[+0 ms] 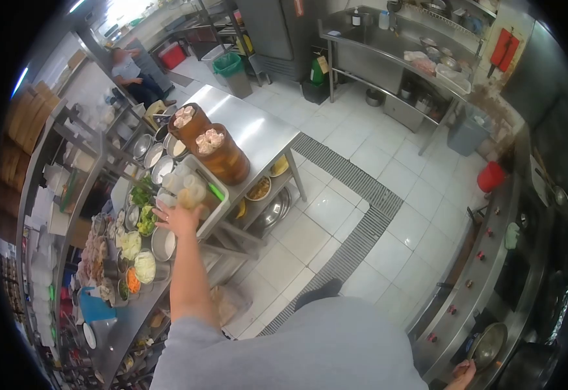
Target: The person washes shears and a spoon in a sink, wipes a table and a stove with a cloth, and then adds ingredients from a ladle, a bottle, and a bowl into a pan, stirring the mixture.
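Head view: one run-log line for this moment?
left hand: open, at bottles in white tray | right hand: by wok, grip unclear

White tiled floor, steel counters

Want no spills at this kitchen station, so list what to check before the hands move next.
1. Left hand at the bottles in the white tray: ok, it reaches them.
2. Grip on a bottle: cannot tell.
3. Right hand by the pan on the stove: ok; grip cannot tell.
4. Steamer stacks upright beside the tray: ok.
5. Bowls under the arm covered: not ok, they are open.
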{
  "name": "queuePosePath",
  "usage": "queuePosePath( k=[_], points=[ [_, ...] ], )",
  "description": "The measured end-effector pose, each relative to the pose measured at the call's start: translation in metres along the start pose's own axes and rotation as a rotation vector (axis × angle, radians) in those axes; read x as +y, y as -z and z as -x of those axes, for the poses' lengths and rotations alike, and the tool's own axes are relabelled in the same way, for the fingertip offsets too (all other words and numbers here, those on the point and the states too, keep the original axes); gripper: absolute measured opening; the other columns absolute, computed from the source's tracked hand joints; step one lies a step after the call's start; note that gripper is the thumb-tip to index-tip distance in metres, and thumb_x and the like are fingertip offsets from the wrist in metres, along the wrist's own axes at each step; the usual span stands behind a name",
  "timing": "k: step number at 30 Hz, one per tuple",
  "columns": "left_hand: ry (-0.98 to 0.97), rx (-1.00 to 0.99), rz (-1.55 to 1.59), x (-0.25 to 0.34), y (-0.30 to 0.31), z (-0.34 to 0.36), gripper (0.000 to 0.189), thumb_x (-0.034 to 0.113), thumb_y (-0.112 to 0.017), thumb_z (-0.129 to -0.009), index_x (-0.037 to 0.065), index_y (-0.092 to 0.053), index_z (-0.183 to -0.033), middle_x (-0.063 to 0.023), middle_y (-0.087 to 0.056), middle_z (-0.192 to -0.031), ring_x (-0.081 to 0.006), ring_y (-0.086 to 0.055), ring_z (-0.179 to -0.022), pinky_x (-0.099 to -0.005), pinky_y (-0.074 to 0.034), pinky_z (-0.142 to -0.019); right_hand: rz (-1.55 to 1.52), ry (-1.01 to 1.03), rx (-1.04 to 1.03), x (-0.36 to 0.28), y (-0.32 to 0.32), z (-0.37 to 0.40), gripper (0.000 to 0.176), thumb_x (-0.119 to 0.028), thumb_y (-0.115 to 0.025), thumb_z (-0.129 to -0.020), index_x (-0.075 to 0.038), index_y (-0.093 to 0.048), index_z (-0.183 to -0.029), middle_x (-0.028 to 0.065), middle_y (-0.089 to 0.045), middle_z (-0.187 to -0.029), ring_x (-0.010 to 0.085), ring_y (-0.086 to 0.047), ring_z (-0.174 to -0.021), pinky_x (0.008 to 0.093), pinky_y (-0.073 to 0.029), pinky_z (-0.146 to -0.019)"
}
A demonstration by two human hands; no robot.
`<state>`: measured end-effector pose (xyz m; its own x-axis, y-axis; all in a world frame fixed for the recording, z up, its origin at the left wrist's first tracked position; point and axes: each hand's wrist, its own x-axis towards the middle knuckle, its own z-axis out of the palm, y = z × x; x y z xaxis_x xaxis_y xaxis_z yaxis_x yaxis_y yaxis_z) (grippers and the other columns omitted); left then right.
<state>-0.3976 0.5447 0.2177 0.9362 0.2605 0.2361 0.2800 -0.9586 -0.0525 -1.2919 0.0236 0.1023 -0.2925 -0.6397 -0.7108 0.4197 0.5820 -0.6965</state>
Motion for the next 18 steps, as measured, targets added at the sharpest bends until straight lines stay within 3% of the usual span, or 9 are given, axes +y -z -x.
queuePosePath(
  k=[3, 7, 9, 10, 11, 12, 14, 16, 18],
  points=[
    [0.035, 0.015, 0.01, 0.007, -0.005, 0.0, 0.075, 0.064, -0.08, -0.067, 0.02, -0.069, -0.127, -0.0202, -0.014, -0.165, -0.0471, -0.004, -0.152, -0.073, -0.01, -0.114, -0.428, -0.03, -0.222, -0.003, 0.03, -0.015, 0.016, -0.024, -0.055, -0.102, -0.012, -0.05, -0.094, -0.0004, -0.051, -0.067, 0.0116, -0.047, -0.051, 0.0243, -0.048, -0.049],
    [-0.024, 0.303, 0.104, 0.01, -0.016, 0.014, 0.08, 0.066, -0.075, -0.072, 0.015, -0.063, -0.132, -0.0193, -0.016, -0.164, -0.0491, -0.006, -0.151, -0.0742, -0.016, -0.113, 0.184, 0.026, 0.086, 0.013, 0.064, -0.046, 0.014, -0.022, -0.059, -0.098, -0.013, -0.049, -0.094, 0.0008, -0.05, -0.067, 0.0129, -0.045, -0.05, 0.0287, -0.038, -0.043],
    [-0.052, 0.491, 0.057, 0.01, -0.038, 0.001, 0.082, 0.072, -0.065, -0.079, 0.016, -0.057, -0.139, -0.0178, -0.02, -0.164, -0.0453, -0.011, -0.151, -0.0755, -0.021, -0.109, 0.366, 0.101, 0.166, 0.027, 0.086, -0.053, 0.024, -0.013, -0.063, -0.093, -0.008, -0.057, -0.116, 0.0004, -0.047, -0.065, 0.016, -0.047, -0.05, 0.0334, -0.038, -0.043],
    [-0.098, 0.544, 0.072, 0.016, -0.031, 0.002, 0.084, 0.073, -0.059, -0.083, 0.012, -0.054, -0.141, -0.019, -0.03, -0.161, -0.0399, -0.027, -0.148, -0.0673, -0.03, -0.11, 0.388, 0.205, 0.158, 0.03, 0.066, -0.007, 0.018, -0.011, -0.064, -0.09, -0.008, -0.056, -0.106, 0.002, -0.051, -0.065, 0.0149, -0.043, -0.046, 0.0327, -0.036, -0.042],
    [-0.158, 0.554, 0.289, 0.02, -0.037, -0.006, 0.084, 0.064, -0.062, -0.088, 0.004, -0.048, -0.145, -0.0201, -0.041, -0.154, -0.037, -0.044, -0.138, -0.0538, -0.038, -0.11, 0.612, 0.265, 0.237, 0.037, 0.092, -0.019, 0.061, -0.004, -0.067, -0.086, 0.0, -0.047, -0.144, 0.0109, -0.064, -0.082, 0.0211, -0.061, -0.067, 0.0383, -0.05, -0.057],
    [-0.366, 0.461, 0.806, 0.028, -0.056, -0.025, 0.09, 0.067, -0.061, -0.088, 0.0, -0.046, -0.146, -0.024, -0.049, -0.147, -0.0406, -0.052, -0.13, -0.0441, -0.043, -0.107, 0.731, 0.541, 0.196, 0.061, 0.126, -0.049, 0.077, -0.006, -0.07, -0.083, 0.0, -0.036, -0.152, 0.0183, -0.068, -0.106, 0.0274, -0.066, -0.074, 0.0419, -0.055, -0.062],
    [-0.303, 0.478, 0.766, 0.083, -0.017, 0.011, 0.078, 0.045, -0.073, -0.091, -0.007, -0.043, -0.14, -0.0267, -0.051, -0.137, -0.0378, -0.053, -0.124, -0.045, -0.042, -0.109, 1.113, 0.785, 0.359, 0.061, 0.095, 0.028, 0.074, -0.005, -0.071, -0.078, 0.001, -0.043, -0.146, 0.0244, -0.064, -0.128, 0.0351, -0.064, -0.116, 0.0404, -0.048, -0.101],
    [-0.449, 0.441, 1.031, 0.14, 0.002, 0.048, 0.074, 0.042, -0.073, -0.093, -0.006, -0.044, -0.14, -0.0263, -0.052, -0.137, -0.0362, -0.054, -0.124, -0.0449, -0.043, -0.107, 1.161, 0.445, 0.531, 0.042, 0.049, 0.1, 0.07, -0.012, -0.07, -0.082, -0.004, -0.044, -0.146, 0.0263, -0.062, -0.129, 0.0445, -0.058, -0.122, 0.0459, -0.048, -0.1],
    [-0.533, 0.154, 1.321, 0.202, 0.011, 0.106, 0.069, 0.04, -0.071, -0.095, -0.005, -0.045, -0.139, -0.0261, -0.053, -0.137, -0.0347, -0.055, -0.122, -0.0439, -0.045, -0.105, 1.058, 0.708, 0.623, 0.081, 0.084, 0.067, 0.066, -0.013, -0.07, -0.082, -0.001, -0.045, -0.142, 0.0234, -0.068, -0.118, 0.0417, -0.065, -0.112, 0.044, -0.05, -0.097]
  ],
)
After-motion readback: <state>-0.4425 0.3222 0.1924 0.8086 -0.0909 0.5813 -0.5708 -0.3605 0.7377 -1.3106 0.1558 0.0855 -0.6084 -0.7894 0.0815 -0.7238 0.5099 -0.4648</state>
